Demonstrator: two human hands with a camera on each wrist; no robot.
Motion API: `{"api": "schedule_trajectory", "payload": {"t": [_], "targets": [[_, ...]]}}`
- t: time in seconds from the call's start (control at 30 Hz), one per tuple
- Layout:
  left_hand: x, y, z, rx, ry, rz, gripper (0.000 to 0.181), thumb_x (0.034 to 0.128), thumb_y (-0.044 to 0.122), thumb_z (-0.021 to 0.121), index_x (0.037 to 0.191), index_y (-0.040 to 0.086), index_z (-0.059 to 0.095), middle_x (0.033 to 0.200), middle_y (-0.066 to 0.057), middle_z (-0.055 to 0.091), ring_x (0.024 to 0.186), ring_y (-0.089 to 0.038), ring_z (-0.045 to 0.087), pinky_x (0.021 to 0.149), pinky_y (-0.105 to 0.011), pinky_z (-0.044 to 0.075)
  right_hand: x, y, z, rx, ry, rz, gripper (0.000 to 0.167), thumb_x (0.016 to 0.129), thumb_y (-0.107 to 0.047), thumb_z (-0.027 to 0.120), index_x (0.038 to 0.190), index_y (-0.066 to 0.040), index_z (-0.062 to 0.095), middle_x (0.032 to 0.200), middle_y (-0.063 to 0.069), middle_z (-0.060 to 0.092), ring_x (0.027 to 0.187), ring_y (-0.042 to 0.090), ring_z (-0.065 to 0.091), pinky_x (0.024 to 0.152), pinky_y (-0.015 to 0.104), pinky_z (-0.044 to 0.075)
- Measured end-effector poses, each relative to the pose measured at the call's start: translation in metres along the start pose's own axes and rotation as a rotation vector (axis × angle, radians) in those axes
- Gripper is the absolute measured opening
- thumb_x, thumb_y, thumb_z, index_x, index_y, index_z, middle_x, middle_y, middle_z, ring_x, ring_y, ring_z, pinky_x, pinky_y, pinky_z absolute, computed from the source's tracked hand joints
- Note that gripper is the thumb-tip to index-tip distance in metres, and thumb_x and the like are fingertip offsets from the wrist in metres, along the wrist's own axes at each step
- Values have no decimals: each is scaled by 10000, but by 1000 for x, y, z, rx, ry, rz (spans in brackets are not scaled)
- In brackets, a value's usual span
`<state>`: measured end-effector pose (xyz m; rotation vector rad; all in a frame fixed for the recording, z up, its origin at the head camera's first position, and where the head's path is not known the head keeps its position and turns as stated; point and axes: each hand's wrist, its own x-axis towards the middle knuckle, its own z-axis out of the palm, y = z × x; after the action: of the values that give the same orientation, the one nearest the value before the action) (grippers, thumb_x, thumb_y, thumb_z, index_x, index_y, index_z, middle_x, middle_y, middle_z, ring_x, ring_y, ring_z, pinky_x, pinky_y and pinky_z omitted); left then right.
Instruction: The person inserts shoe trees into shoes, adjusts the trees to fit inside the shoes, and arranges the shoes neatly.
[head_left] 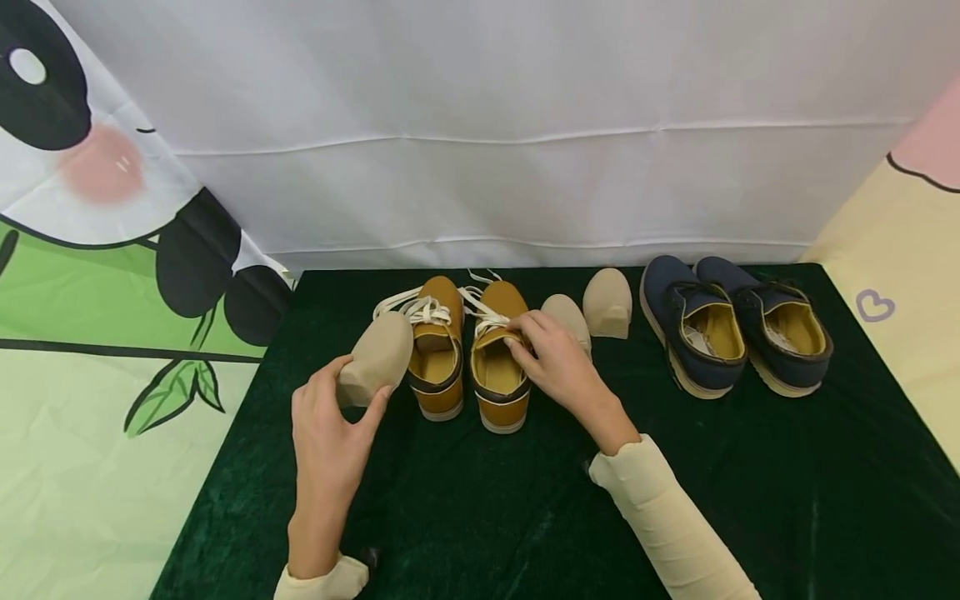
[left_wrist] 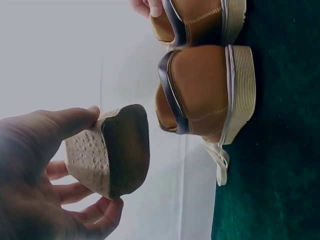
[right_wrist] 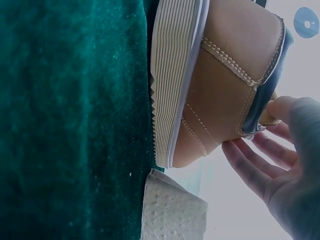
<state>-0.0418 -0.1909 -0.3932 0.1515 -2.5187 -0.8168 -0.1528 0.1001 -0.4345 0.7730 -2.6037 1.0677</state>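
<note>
My left hand (head_left: 330, 450) holds a beige moulded shoe insert (head_left: 380, 354) between thumb and fingers, raised to the left of two brown lace-up shoes. In the left wrist view the insert (left_wrist: 87, 155) shows a rough pitted side and a shaded end. Both shoes, the left brown shoe (head_left: 439, 402) and the right brown shoe (head_left: 502, 414), stand with heels toward me and white laces loose. My right hand (head_left: 562, 362) pinches the right shoe at the tongue by its opening; in the right wrist view the thumb (right_wrist: 282, 107) reaches over the collar.
Two more beige inserts, a nearer one (head_left: 566, 315) and a farther one (head_left: 607, 300), lie right of the brown shoes. A pair of navy shoes (head_left: 693, 333) stands farther right. Dark green cloth (head_left: 525, 517) covers the table, with a white curtain (head_left: 480, 192) behind.
</note>
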Motion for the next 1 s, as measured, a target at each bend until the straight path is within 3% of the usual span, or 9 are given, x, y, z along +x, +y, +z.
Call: {"api": "schedule_trajectory", "payload": {"t": [0.33, 0.5, 0.7, 1.0], "targets": [[-11, 11, -2, -68, 28, 111, 639, 823, 237, 911, 1352, 43, 610, 1330, -174, 650, 1158, -366, 498, 949, -473, 402, -1, -2, -2, 3, -8, -4, 198, 1043, -181, 633, 1227, -116, 661, 1172, 36, 643, 943, 162, 583, 806, 340, 536], [-15, 18, 0, -83, 10, 149, 647, 810, 234, 922, 1344, 37, 614, 1317, -176, 659, 1165, -365, 506, 954, -470, 403, -2, -1, -2, 21, -7, -8, 197, 1028, -152, 636, 1220, -118, 664, 1165, 29, 641, 939, 151, 579, 795, 326, 534], [-21, 25, 0, -100, -5, 123, 665, 812, 235, 920, 1366, 44, 604, 1311, -178, 660, 1180, -351, 511, 952, -476, 434, -3, 2, -1, 46, -2, -27, 197, 1029, -149, 635, 1222, -120, 666, 1164, 23, 645, 932, 151, 585, 785, 328, 538], [-31, 38, 2, -115, -59, 86, 673, 824, 287, 910, 1383, 81, 597, 1293, -132, 640, 1169, -263, 504, 893, -419, 466, -3, 5, -1, 85, -5, -33, 191, 1053, -183, 633, 1230, -122, 669, 1230, 38, 660, 1017, 168, 642, 873, 402, 591]]}}
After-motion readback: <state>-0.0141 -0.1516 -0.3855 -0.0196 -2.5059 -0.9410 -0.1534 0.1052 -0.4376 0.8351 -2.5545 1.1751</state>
